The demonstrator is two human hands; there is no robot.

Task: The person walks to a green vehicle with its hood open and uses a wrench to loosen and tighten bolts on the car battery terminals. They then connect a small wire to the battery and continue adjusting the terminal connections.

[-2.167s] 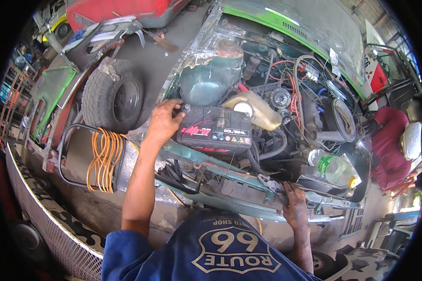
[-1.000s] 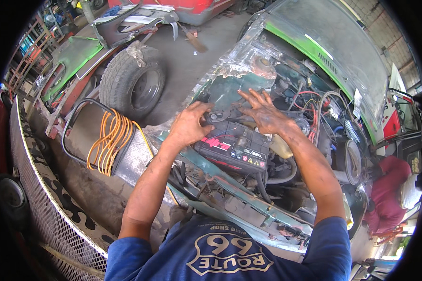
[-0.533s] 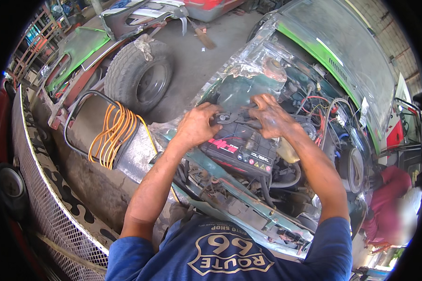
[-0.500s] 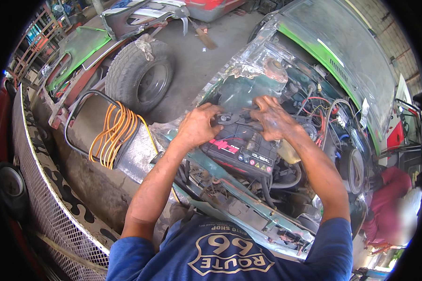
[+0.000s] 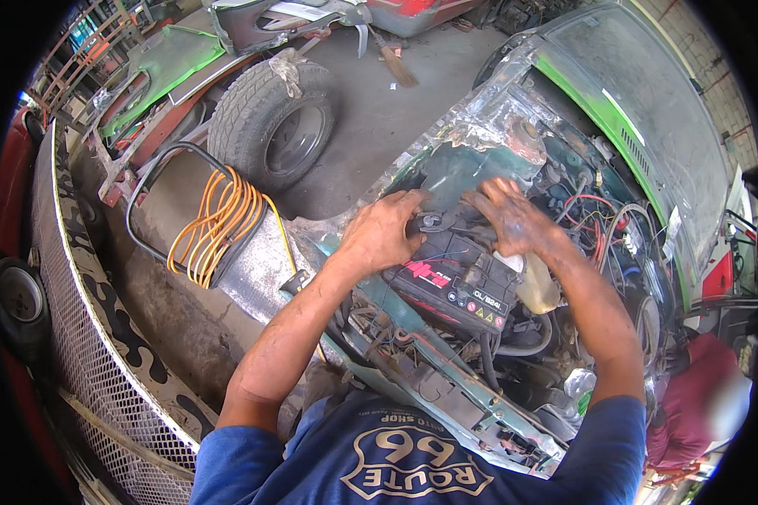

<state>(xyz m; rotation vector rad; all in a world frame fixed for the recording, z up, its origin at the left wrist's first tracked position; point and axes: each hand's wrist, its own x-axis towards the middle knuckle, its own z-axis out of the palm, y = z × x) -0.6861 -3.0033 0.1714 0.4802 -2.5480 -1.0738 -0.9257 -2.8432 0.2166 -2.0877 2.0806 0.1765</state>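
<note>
A black car battery (image 5: 455,282) with pink and white markings sits in the front corner of an engine bay. My left hand (image 5: 385,233) is at its far left end, with thumb and fingers curled about a dark metal piece (image 5: 435,222) that looks like a terminal clamp. Across from it, my right hand (image 5: 516,220) reaches down over the battery's far side with bent fingers. Its fingertips go into shadow, so what they grip is hidden. A thin blue wire lies on the battery top, and a yellowed plastic bottle (image 5: 537,286) is beside it.
A worn green front panel (image 5: 413,324) runs between me and the battery. Hoses and red wires crowd the bay at right. Leftward are a coiled orange cord (image 5: 219,227), a loose wheel (image 5: 274,126) and a mesh panel (image 5: 101,328). Another person (image 5: 691,404) is at far right.
The whole view has shifted, so the scene sits a little further right and lower. Both hands stay at the battery's far end, and my right fingers have moved slightly.
</note>
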